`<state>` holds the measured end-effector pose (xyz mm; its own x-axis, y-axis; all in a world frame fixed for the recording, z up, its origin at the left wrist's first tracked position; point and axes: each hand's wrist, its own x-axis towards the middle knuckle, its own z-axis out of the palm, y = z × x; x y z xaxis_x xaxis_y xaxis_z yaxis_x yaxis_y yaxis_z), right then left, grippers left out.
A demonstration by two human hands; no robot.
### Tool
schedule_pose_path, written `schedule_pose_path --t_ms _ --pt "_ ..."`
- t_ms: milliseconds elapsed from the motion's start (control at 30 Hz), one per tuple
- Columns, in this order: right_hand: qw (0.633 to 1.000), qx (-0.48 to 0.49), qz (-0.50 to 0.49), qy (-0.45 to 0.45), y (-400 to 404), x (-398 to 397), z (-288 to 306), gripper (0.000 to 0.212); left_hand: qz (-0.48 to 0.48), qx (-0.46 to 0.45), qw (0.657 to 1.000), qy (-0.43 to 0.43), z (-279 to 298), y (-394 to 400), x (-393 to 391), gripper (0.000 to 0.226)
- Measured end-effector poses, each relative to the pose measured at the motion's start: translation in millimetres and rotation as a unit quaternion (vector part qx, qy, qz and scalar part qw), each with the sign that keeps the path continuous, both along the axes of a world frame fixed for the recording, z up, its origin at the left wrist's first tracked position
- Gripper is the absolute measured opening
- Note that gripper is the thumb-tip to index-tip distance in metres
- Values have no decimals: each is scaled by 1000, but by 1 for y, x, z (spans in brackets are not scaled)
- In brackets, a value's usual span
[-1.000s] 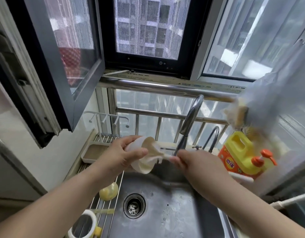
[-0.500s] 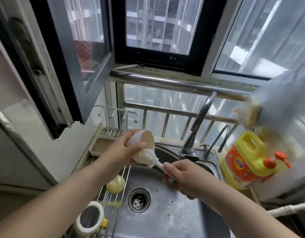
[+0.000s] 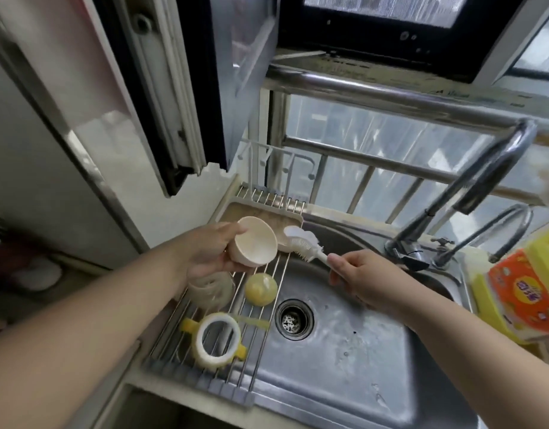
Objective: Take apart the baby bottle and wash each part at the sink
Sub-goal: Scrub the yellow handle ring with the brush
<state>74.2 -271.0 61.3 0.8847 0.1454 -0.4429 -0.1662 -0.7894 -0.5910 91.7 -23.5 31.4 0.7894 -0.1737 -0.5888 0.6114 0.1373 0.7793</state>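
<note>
The left hand (image 3: 210, 253) grips the cream bottle cap (image 3: 256, 244), mouth facing right toward the bottle brush (image 3: 301, 243) the right hand (image 3: 364, 278) holds just beside its rim.

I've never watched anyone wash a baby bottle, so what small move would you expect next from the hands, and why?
Probably the right hand pushes the brush into the cup. The left hand holds the cup tilted with its open mouth toward the brush, and the bristles sit just outside the rim. The ring with handles and yellow dome already lie on the rack.
</note>
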Motion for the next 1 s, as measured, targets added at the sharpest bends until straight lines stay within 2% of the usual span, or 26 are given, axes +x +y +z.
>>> schedule_pose_path --t_ms 167,300,467,533,767,1000 --pt "1000 -18 2 1 9 21 -21 45 -41 47 998 4 -15 5 26 30" --pt "999 -33 0 1 7 30 -33 44 -72 133 988 -17 -28 0 50 32" --pt "999 4 -22 25 1 35 -47 45 -158 284 944 -59 -45 -1 74 40" --pt "999 11 -27 33 -1 35 -52 45 -183 317 928 -64 -53 3 80 45" --pt "998 4 -45 54 -6 34 -67 44 -242 373 892 -77 -68 8 93 44" --pt "998 -6 -22 64 -3 31 -73 43 -259 378 886 -63 -78 11 96 48"
